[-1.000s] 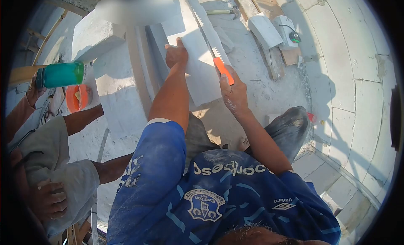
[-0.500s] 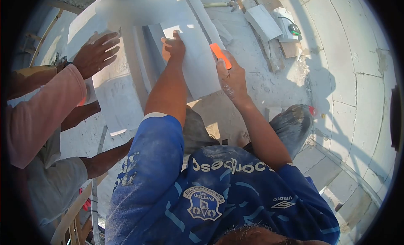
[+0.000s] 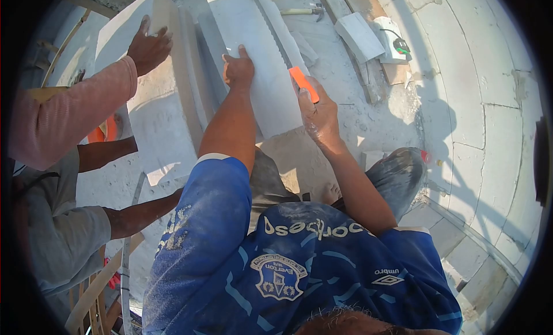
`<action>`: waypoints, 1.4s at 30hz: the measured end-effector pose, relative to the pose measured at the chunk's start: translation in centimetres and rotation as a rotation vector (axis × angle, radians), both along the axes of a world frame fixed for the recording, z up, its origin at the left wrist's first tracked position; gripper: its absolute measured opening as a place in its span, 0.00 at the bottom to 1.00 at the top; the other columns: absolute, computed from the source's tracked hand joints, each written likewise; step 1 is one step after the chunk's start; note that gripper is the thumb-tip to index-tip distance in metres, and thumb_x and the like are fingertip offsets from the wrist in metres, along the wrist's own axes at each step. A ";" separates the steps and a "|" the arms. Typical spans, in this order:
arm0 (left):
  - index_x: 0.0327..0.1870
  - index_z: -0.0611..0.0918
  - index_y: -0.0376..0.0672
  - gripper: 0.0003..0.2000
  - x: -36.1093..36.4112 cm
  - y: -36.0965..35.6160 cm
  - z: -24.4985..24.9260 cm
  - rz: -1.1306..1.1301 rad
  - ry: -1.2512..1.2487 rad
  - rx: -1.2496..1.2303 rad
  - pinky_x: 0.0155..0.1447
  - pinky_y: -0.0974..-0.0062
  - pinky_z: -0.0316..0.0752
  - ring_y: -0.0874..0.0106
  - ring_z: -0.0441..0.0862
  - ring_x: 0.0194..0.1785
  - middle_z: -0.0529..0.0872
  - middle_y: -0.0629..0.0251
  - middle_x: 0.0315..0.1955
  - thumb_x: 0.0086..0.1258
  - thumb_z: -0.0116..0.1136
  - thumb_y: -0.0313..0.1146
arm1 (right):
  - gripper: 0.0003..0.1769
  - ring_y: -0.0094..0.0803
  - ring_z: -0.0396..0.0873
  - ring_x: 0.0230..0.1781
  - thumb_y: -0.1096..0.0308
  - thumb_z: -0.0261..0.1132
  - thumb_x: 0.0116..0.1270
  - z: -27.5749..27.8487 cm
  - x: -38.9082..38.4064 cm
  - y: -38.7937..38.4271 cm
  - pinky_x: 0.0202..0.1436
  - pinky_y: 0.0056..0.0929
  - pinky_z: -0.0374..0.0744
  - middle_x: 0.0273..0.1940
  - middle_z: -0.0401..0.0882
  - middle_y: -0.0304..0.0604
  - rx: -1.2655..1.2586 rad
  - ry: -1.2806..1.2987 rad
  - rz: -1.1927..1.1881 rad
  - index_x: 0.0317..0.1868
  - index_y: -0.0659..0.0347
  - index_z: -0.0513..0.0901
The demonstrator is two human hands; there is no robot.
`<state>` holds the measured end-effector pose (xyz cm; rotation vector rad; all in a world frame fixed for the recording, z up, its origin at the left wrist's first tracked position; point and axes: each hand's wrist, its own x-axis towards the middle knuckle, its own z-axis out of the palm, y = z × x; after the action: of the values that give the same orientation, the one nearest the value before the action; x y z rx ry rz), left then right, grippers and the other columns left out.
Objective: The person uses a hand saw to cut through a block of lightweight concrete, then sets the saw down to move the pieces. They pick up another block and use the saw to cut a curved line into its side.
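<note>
My right hand (image 3: 319,113) is closed around the orange handle (image 3: 303,84) of a handsaw. Its pale, toothed blade (image 3: 283,32) extends away along the right side of a long white block (image 3: 262,76). My left hand (image 3: 238,70) grips the left edge of that block, with one finger stretched forward on top. Left of it stands a thicker white block (image 3: 158,113), and a co-worker's hand (image 3: 150,46) in a pink sleeve rests on its top. Another person's forearm (image 3: 144,214) reaches toward that block's near end.
A hammer (image 3: 302,12) lies beyond the saw. Further right, a small white block (image 3: 359,36) and a tape measure (image 3: 401,45) sit by wooden planks (image 3: 368,76). A block wall (image 3: 466,104) curves along the right. My knee (image 3: 397,173) is below the saw hand.
The saw handle has moved slightly toward me. The pink-sleeved person's hand has gone from hovering beside the thick block to resting on its top. My left hand stays on the block.
</note>
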<state>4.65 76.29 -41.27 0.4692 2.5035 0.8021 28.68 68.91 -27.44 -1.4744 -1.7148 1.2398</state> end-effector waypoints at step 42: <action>0.66 0.73 0.31 0.38 0.0 -0.4 -0.7 -0.035 0.086 0.016 0.67 0.52 0.80 0.45 0.87 0.62 0.89 0.40 0.56 0.82 0.47 0.66 | 0.25 0.43 0.86 0.29 0.63 0.63 0.76 0.0 2.3 -1.9 0.42 0.38 0.83 0.29 0.84 0.58 0.045 -0.005 -0.001 0.70 0.62 0.82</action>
<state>4.67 75.92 -41.94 0.5626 2.5623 0.8051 31.00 67.03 -27.40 -1.4536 -1.7336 1.1905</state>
